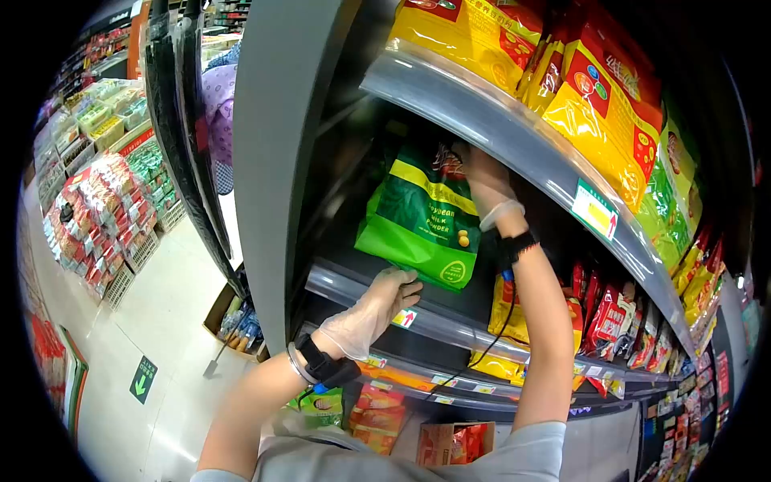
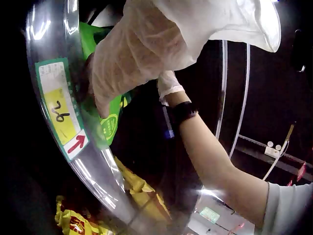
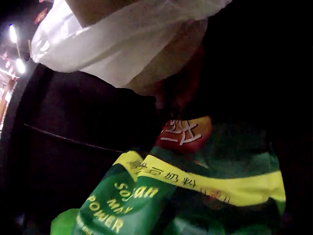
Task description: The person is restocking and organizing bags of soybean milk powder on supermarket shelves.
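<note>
A green bag of soybean milk powder [image 1: 426, 213] stands tilted on the dark middle shelf, a yellow band across its front. My gloved right hand [image 1: 486, 181] grips the bag's top edge from the right; in the right wrist view its fingers are in deep shadow above the bag's red logo [image 3: 186, 134]. Low at the shelf's front lip, my gloved left hand [image 1: 377, 309] has its fingers loosely bent close to the bag's bottom edge. The left wrist view has this hand [image 2: 142, 54] in front of the green bag [image 2: 110, 122], its fingertips partly hidden.
Yellow and red bags [image 1: 606, 120] fill the shelf above, behind a clear curved lip [image 1: 514, 120]. More packets [image 1: 610, 321] stand to the right. A grey upright panel [image 1: 285, 161] bounds the left side. Price tags [image 2: 61, 107] line the shelf edge.
</note>
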`<state>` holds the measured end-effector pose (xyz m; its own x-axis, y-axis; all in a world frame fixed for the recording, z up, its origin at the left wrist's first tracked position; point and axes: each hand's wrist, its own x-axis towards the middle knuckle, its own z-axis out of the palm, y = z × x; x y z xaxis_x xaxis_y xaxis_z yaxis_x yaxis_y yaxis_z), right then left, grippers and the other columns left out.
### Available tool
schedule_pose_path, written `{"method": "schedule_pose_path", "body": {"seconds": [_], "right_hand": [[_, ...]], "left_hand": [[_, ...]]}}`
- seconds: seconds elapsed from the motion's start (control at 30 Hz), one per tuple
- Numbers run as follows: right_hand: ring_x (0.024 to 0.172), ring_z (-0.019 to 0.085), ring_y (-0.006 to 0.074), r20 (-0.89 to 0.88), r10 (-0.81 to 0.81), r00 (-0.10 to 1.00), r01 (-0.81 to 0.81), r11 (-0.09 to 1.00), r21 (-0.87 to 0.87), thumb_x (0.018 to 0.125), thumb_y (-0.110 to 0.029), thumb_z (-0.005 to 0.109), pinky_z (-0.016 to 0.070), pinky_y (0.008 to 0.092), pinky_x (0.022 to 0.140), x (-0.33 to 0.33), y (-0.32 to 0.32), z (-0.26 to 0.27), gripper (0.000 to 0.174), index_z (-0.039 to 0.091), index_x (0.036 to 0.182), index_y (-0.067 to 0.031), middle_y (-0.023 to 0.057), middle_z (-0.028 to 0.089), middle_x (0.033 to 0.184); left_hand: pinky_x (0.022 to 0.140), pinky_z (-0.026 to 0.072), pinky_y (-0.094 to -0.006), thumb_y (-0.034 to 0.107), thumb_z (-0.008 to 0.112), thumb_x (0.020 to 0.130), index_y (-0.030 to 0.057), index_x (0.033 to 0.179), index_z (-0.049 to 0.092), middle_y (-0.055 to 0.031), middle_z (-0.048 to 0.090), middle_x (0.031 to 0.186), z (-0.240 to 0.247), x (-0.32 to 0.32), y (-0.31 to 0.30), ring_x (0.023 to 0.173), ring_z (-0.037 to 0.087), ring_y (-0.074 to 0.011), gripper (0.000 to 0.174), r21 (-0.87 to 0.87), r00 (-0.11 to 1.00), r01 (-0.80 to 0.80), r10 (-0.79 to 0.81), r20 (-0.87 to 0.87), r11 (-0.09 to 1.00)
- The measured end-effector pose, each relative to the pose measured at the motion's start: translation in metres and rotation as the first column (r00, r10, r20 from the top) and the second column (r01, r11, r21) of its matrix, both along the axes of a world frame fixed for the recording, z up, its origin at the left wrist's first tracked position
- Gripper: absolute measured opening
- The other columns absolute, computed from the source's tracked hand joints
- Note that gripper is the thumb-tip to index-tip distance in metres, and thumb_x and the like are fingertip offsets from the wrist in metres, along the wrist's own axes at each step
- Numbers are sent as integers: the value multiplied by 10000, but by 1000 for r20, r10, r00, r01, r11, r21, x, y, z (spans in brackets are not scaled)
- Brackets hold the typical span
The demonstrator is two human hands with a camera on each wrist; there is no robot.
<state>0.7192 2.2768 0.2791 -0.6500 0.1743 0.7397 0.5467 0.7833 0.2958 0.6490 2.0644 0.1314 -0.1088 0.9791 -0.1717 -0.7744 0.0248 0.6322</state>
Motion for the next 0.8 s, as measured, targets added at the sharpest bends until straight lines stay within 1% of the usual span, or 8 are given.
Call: {"method": "schedule_pose_path", "body": {"seconds": [0.07, 0.17, 0.2, 0.33, 0.57, 0.67, 0.73, 0.8], "right_hand": [[872, 574, 363, -34, -68, 997, 67, 998, -8, 863, -273, 544, 464, 441, 730, -9, -32, 7, 240, 588, 974, -65, 187, 604, 938], [805, 606, 310, -11, -75, 997, 75, 988, 133, 853, -234, 564, 486, 392, 635, -1, -83, 16, 191, 593, 925, -60, 144, 622, 857], [742, 598, 274, -17, 20, 1000, -17, 986, 166, 823, -166, 595, 475, 354, 584, 6, -93, 16, 115, 577, 863, -60, 107, 595, 791], [631, 529, 207, 36, 164, 986, -168, 955, 246, 735, -52, 579, 449, 325, 549, 31, -145, 17, 99, 534, 801, -111, 43, 476, 703], [621, 479, 176, 168, 189, 967, -241, 890, 388, 700, -133, 691, 409, 284, 523, 89, -202, 4, 315, 570, 975, -40, 48, 574, 909], [628, 502, 182, 151, 235, 960, -276, 885, 375, 691, -85, 686, 413, 278, 529, 102, -229, 11, 309, 573, 977, -47, 50, 588, 880], [641, 528, 193, 40, 185, 982, -189, 958, 216, 689, -30, 662, 423, 286, 541, 113, -248, 27, 302, 578, 978, -56, 60, 603, 828], [666, 568, 224, -197, 323, 926, -296, 942, 156, 667, 66, 642, 447, 302, 586, 105, -252, 38, 309, 588, 943, -61, 68, 612, 782]], "left_hand": [[918, 455, -360, 159, 481, 905, -46, 1130, 432, -147, 452, 1188, -1, -3, -4, 1140, 475, -269, 308, 18, 1000, 12, -12, 1, 1000], [948, 435, -383, 160, 442, 919, -73, 1202, 372, -196, 396, 1277, 0, -4, -6, 1184, 442, -298, 373, 37, 1000, 21, -22, 16, 999], [966, 423, -396, 157, 417, 927, -86, 1240, 334, -223, 360, 1323, 0, -4, -6, 1208, 421, -314, 405, 37, 999, 18, -19, 31, 999], [1004, 385, -425, 133, 346, 937, -84, 1295, 246, -249, 285, 1374, 2, -3, -6, 1245, 371, -348, 430, -22, 990, 15, -12, 141, 1000], [1013, 358, -435, 116, 324, 917, -72, 1267, 305, -223, 368, 1312, -9, -10, -1, 1216, 396, -344, 398, 48, 985, 104, -110, 133, 993], [1009, 361, -445, 100, 319, 902, -81, 1251, 326, -227, 371, 1314, -7, -11, 0, 1223, 390, -352, 393, 53, 981, 121, -128, 148, 991], [1030, 346, -462, 104, 299, 921, -77, 1256, 322, -231, 357, 1331, -4, -10, 1, 1228, 391, -363, 381, 17, 969, 99, -100, 224, 995], [1055, 303, -497, 182, 266, 967, -51, 1308, 285, -220, 344, 1350, -4, -9, 0, 1249, 364, -377, 413, 134, 969, 91, -119, 218, 987]]}}
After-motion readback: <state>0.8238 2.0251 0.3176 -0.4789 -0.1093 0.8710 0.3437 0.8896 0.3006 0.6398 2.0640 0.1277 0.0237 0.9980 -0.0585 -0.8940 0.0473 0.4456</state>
